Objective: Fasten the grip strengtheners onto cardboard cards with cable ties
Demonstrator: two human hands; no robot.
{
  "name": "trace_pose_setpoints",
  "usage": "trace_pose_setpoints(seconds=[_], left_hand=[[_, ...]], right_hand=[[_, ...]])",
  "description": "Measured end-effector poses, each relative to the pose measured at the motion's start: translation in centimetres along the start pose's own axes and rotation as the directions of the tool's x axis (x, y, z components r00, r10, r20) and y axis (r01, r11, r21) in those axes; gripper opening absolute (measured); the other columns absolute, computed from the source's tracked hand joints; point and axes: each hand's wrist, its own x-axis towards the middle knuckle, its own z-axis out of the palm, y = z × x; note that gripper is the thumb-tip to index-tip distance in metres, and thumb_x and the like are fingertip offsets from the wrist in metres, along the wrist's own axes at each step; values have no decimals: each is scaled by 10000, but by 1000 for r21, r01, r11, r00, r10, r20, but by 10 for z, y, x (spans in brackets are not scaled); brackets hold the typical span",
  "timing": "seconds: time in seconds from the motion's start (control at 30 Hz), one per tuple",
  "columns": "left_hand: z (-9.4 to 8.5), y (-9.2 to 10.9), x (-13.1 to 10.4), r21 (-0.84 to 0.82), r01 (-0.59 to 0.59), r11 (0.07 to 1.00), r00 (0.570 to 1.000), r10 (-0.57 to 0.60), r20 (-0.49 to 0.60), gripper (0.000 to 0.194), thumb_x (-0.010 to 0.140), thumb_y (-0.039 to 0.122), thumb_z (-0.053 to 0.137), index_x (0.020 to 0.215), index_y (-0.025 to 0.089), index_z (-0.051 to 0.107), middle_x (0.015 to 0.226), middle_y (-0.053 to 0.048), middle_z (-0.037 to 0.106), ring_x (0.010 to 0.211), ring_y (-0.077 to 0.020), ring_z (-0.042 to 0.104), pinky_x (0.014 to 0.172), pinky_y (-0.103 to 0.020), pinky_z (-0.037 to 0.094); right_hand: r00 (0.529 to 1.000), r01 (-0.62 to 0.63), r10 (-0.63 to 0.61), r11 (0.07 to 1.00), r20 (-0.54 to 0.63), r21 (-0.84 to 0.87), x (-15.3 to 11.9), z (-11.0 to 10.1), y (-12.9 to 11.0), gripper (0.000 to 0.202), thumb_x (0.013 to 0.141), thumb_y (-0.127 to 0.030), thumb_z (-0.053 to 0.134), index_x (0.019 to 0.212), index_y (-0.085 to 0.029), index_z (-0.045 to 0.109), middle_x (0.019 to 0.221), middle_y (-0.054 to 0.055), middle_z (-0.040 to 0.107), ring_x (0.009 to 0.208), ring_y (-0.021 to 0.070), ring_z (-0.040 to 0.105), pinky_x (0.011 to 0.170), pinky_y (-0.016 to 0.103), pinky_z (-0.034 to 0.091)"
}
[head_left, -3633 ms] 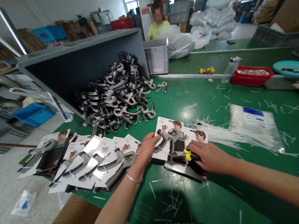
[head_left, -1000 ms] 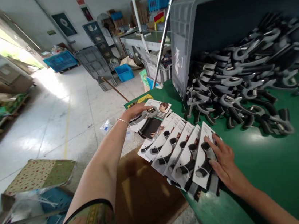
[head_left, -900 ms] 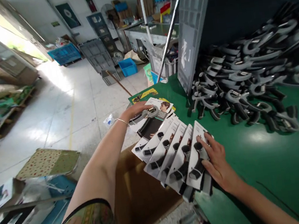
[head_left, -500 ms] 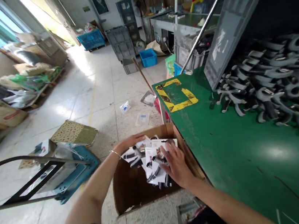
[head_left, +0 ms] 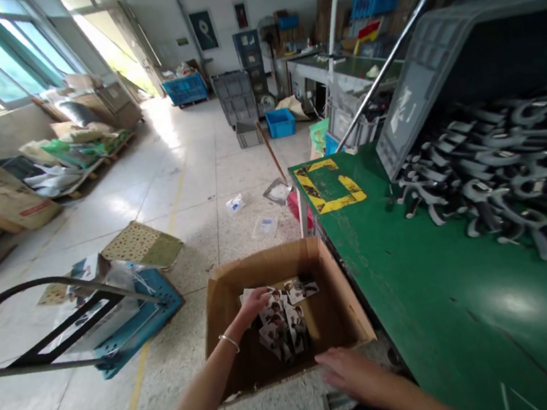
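Observation:
A cardboard box point(head_left: 280, 255) stands on the floor beside the green table. Several white printed cards point(head_left: 297, 326) lie in a loose pile on its bottom, with dark-handled tools on some of them. My left hand point(head_left: 255, 303) reaches inside over the left of the pile, fingers stretched out at the cards; whether it presses on them I cannot tell. Near the box's front right rim is my right hand point(head_left: 348, 371), slightly blurred, its fingers extended and nothing held.
On the green table point(head_left: 415, 287), a tipped grey crate point(head_left: 403, 97) spills many grey-and-black hand tools point(head_left: 492, 183). A blue trolley point(head_left: 137, 317) stands left of the box. A dustpan point(head_left: 279, 191) and plastic bags point(head_left: 265, 226) lie on the floor beyond.
The cards with tools have gone from near the box's top to its bottom. My right hand has left them and drawn back to the front rim. The view has tilted up slightly.

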Motion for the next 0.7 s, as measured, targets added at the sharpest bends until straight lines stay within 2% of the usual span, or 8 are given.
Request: trace_pose_setpoints(seconds=[0.1, 0.17, 0.3, 0.4, 0.5, 0.57, 0.63, 0.7], left_hand=[[24, 43, 7, 2, -184, 983, 983, 184, 3, 407, 814, 383, 624, 1157, 167, 653, 1264, -107, 652, 1217, -268, 568, 1084, -389, 397], [49, 83, 2, -15, -371, 928, 927, 372, 45, 419, 866, 387, 575, 1245, 212, 604, 1356, -71, 595, 1298, -238, 506, 1139, -378, 342], [129, 175, -40, -175, -697, 695, 674, 719, 172, 356, 918, 408, 525, 1236, 273, 611, 1360, -50, 593, 1323, -252, 487, 1152, -434, 345], [207, 228, -87, -370, -719, 588, 454, 801, 390, 290, 929, 396, 514, 1176, 313, 642, 1321, -27, 622, 1298, -241, 519, 1134, -423, 384], [290, 255, -130, -466, -689, 555, 217, 772, 598, 288, 919, 423, 522, 1153, 325, 658, 1302, -31, 637, 1262, -244, 550, 1113, -434, 413], [344, 263, -149, -481, -649, 590, 142, 715, 685, 343, 912, 440, 525, 1208, 308, 637, 1313, -52, 632, 1244, -251, 563, 1103, -450, 421], [395, 265, -159, -444, -592, 673, 172, 644, 746, 418, 910, 428, 517, 1276, 244, 598, 1321, -99, 625, 1227, -267, 577, 1084, -465, 432], [436, 264, -166, -357, -583, 730, 249, 579, 777, 490, 893, 398, 532, 1333, 181, 552, 1367, -150, 582, 1250, -291, 560, 1093, -475, 412]], right_hand=[[986, 109, -70, 955, -149, 275, -46, -9, -5, 373, 948, -354, 463, 1251, -223, 637, 1172, 103, 702, 1068, 245, 656, 929, 342, 498], [953, 113, 13, 912, -301, 395, -85, -16, -10, 373, 974, -392, 441, 1267, -254, 626, 1187, 80, 700, 1079, 234, 656, 951, 353, 495], [768, 71, 317, 822, -557, 565, -170, -23, -23, 359, 994, -415, 422, 1265, -284, 618, 1173, 49, 701, 1072, 208, 658, 966, 360, 496], [472, 98, 557, 737, -683, 669, -234, -14, -20, 379, 993, -432, 418, 1296, -271, 579, 1183, 63, 687, 941, 193, 692, 906, 363, 533], [-34, 106, 708, 704, -705, 702, -301, 10, 1, 400, 976, -450, 443, 1306, -250, 550, 1270, 102, 632, 1007, 221, 671, 924, 393, 526], [-366, 74, 686, 695, -629, 715, -340, 26, 26, 433, 948, -475, 480, 1303, -235, 539, 1313, 122, 598, 1140, 258, 613, 1005, 439, 473], [-517, 46, 658, 660, -547, 750, -368, 35, 59, 525, 901, -524, 523, 1323, -211, 518, 1341, 147, 571, 1216, 293, 561, 1047, 485, 429], [-498, 36, 700, 607, -512, 794, -381, 34, 95, 660, 870, -566, 525, 1395, -173, 454, 1367, 180, 546, 1233, 312, 547, 1026, 495, 442]])
